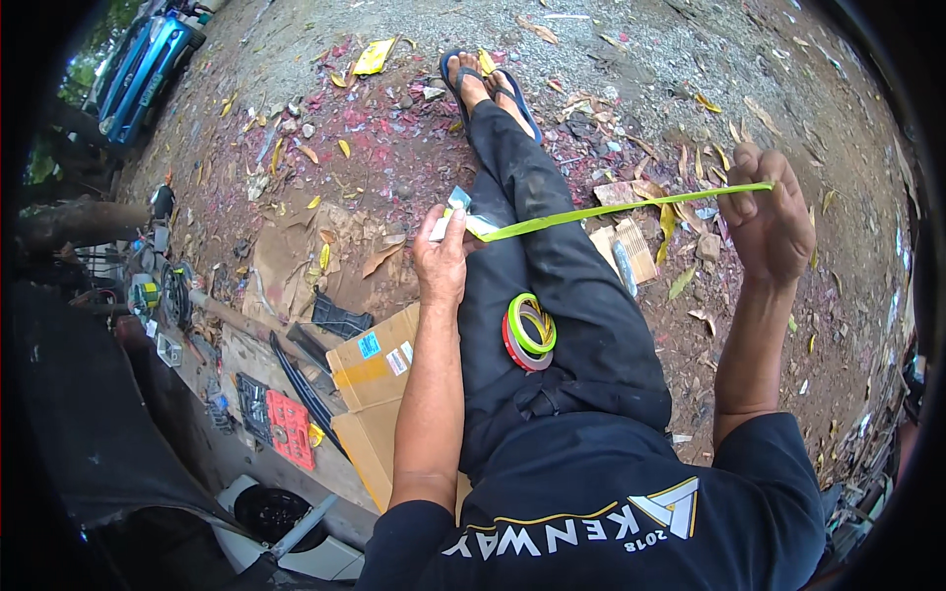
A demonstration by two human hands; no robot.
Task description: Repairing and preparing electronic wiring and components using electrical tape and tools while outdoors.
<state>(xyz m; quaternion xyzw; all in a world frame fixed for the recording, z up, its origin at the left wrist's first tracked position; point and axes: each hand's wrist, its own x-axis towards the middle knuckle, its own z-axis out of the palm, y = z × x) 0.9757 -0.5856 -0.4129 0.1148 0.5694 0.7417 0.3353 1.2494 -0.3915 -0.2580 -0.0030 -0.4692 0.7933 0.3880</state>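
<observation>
A strip of lime-green tape (621, 207) stretches across above my outstretched legs. My right hand (777, 222) is closed and pinches the strip's far right end between thumb and fingers. At the other end my left hand (440, 258) grips a small white and light-blue piece (459, 200), whose kind I cannot make out; the strip runs up to it. On my lap lie a lime-green tape roll (529, 326) and a red-edged tape roll (521, 357), one partly overlapping the other. My dark trousers (562, 236) are beneath the strip.
Left of me lie a flattened cardboard box (379, 369), a red tool case (290, 429) and dark curved strips (305, 394). A blue vehicle (148, 74) stands at the far left. Leaves, stones and a yellow packet (374, 56) litter the ground beyond.
</observation>
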